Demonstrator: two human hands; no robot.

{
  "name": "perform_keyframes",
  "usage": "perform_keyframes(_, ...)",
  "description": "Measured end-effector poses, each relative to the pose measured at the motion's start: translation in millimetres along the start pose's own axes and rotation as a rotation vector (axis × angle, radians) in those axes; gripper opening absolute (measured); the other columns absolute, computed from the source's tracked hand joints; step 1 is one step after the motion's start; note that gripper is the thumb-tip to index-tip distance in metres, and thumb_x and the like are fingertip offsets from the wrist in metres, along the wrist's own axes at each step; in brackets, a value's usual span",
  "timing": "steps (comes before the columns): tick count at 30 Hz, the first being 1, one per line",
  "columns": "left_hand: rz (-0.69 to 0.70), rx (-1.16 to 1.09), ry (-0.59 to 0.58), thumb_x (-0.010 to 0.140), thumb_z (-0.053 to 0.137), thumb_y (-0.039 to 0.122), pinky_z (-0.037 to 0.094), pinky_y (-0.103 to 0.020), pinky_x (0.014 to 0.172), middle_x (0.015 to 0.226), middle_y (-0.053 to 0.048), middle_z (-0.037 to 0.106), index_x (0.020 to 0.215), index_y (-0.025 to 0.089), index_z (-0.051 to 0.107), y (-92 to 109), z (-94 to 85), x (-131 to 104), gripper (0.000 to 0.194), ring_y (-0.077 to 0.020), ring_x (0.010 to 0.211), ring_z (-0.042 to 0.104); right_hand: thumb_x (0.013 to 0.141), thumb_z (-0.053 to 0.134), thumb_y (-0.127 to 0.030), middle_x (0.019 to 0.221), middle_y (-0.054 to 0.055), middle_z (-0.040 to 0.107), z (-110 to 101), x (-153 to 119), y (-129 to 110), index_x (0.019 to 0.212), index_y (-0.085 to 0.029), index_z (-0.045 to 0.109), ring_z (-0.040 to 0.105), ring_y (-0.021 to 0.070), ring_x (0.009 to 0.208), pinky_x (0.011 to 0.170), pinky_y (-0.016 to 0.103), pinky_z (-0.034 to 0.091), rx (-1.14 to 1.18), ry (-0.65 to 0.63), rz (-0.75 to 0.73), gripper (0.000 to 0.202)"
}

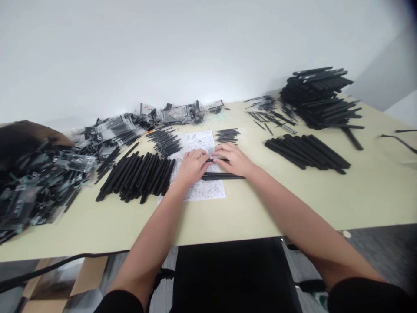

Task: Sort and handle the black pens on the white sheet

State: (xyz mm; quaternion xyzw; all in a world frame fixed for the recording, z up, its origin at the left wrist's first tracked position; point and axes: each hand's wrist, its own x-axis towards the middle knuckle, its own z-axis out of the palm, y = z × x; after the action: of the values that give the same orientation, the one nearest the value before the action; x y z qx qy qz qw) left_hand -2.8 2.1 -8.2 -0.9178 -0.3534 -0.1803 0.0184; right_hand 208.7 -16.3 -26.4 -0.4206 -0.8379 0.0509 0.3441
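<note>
Over a speckled white sheet (pixel 205 191), my left hand (pixel 194 165) and my right hand (pixel 235 159) meet with fingers closed on one thin black stick (pixel 212 160). Several black sticks (pixel 221 176) lie side by side just below them. Left of the sheet is a row of thick black tubes (pixel 140 176), with thin black sticks (pixel 165 141) behind it. A small group of thin black pieces (pixel 228 135) lies beyond my right hand. The fingertips partly hide the held stick.
Clear packets with black contents (pixel 42 187) heap up at the left and along the wall. On the right are a row of black tubes (pixel 309 152), a tall black stack (pixel 319 95) and scattered thin pieces (pixel 270 117). An open cardboard box (pixel 87 274) sits below the table.
</note>
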Motion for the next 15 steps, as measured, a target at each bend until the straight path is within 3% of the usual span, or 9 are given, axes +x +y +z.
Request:
perform_keyframes(8,0.020,0.000,-0.007,0.096,0.050,0.034,0.042,-0.037,0.088,0.111,-0.008,0.064,0.105,0.019,0.065,-0.5,-0.3,-0.1,0.023,-0.0234,0.105,0.056,0.091,0.056,-0.034,0.106,0.009,0.066,0.7,-0.3,2.1,0.093,-0.021,0.069,0.056,0.0242,0.095,0.088,0.043,0.044,0.011,-0.019,-0.025,0.019)
perform_keyframes(15,0.015,-0.005,-0.002,0.097,0.049,0.034,0.042,-0.038,0.087,0.111,-0.008,0.064,0.107,0.020,0.065,-0.5,0.6,-0.2,0.024,-0.0234,0.105,0.056,0.091,0.055,-0.037,0.108,0.010,0.064,0.2,0.0,0.8,0.107,-0.021,0.068,0.057,0.0246,0.099,0.090,0.043,0.044,0.028,-0.002,-0.028,0.026)
